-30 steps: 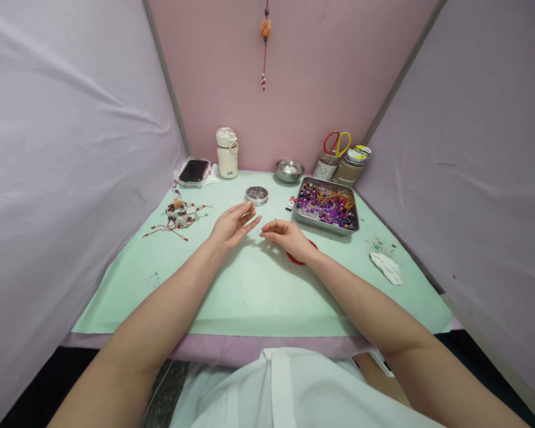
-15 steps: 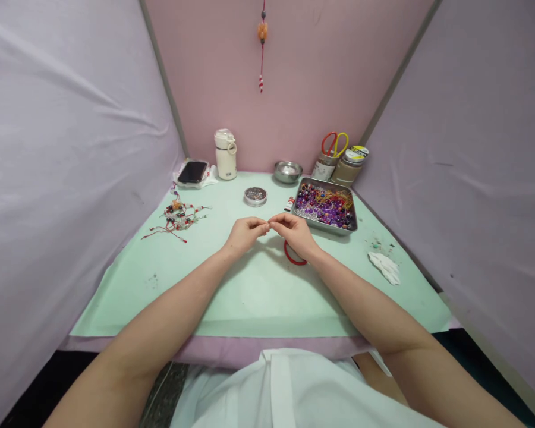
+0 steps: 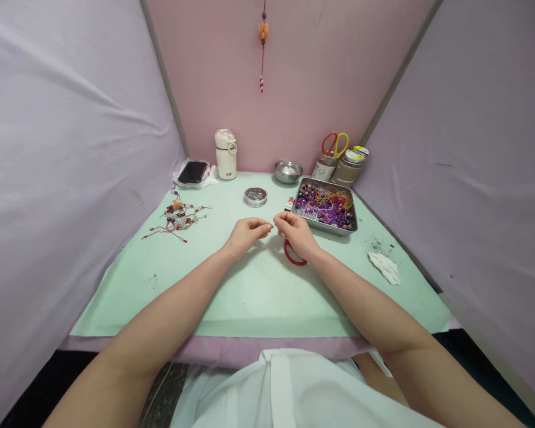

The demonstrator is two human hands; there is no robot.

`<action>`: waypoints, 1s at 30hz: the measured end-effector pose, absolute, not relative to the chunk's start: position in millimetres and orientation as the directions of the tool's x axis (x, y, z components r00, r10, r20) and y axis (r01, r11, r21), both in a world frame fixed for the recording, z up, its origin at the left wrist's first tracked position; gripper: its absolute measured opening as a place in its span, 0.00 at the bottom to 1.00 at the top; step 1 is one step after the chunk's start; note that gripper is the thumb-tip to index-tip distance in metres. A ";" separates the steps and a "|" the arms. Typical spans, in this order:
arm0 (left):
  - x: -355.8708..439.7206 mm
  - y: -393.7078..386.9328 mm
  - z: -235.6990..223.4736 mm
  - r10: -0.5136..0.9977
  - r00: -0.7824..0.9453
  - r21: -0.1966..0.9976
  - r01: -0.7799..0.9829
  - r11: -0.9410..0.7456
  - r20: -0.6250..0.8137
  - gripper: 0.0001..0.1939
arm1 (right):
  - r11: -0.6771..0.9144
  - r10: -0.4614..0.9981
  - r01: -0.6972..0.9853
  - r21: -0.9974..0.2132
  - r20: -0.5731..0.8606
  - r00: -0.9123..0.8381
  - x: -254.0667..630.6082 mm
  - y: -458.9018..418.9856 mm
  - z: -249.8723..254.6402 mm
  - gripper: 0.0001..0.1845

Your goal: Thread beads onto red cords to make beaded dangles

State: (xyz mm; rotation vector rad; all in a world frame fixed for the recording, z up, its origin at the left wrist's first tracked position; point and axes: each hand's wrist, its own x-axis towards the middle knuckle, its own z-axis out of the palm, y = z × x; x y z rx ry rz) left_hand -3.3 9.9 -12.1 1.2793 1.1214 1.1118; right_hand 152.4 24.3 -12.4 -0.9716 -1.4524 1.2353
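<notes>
My left hand (image 3: pixel 249 233) and my right hand (image 3: pixel 294 233) face each other above the middle of the table, a narrow gap between their fingertips. Thumb and fingers are pinched together on each hand; whatever lies between them is too small to make out. Under my right hand, a red ring-shaped handle (image 3: pixel 295 254) pokes out, the rest of it hidden. Just beyond my right hand stands a metal tray (image 3: pixel 327 226) of purple and dark beads (image 3: pixel 327 206). A round clear case (image 3: pixel 255 197) with small bits inside sits farther back, between the hands and the wall.
Strung beads with red cords (image 3: pixel 178 217) lie at left. Along the back are a phone (image 3: pixel 193 172), a cream bottle (image 3: pixel 226 157), a steel bowl (image 3: pixel 288 172) and jars (image 3: pixel 348 169), one holding red and yellow handles (image 3: pixel 335 144). A white cloth (image 3: pixel 384 268) rests at right.
My fingertips have come apart: the right hand has shifted slightly right, away from the left, which has barely moved. Objects on the table stay where they were.
</notes>
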 end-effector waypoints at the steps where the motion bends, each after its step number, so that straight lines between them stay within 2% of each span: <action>1: -3.2 10.0 -12.2 0.992 0.127 1.000 0.002 -0.004 0.004 0.17 | 0.160 0.960 -0.016 -0.987 0.160 -0.231 152.5 24.4 -12.2 0.12; 11: -1.3 10.6 -16.9 0.995 0.098 0.998 0.041 -0.040 0.036 0.16 | 0.187 0.958 0.097 -0.978 0.159 -0.238 153.0 22.5 -11.5 0.11; 21: 1.4 9.7 -14.6 0.999 0.021 0.988 -0.148 0.032 -0.029 0.19 | 0.175 0.964 0.066 -0.982 0.157 -0.217 150.3 25.1 -16.2 0.13; 30: 0.9 10.1 -14.5 0.997 0.056 0.970 -0.233 0.068 -0.057 0.17 | 0.184 0.965 0.017 -0.983 0.178 -0.191 153.2 24.1 -10.4 0.09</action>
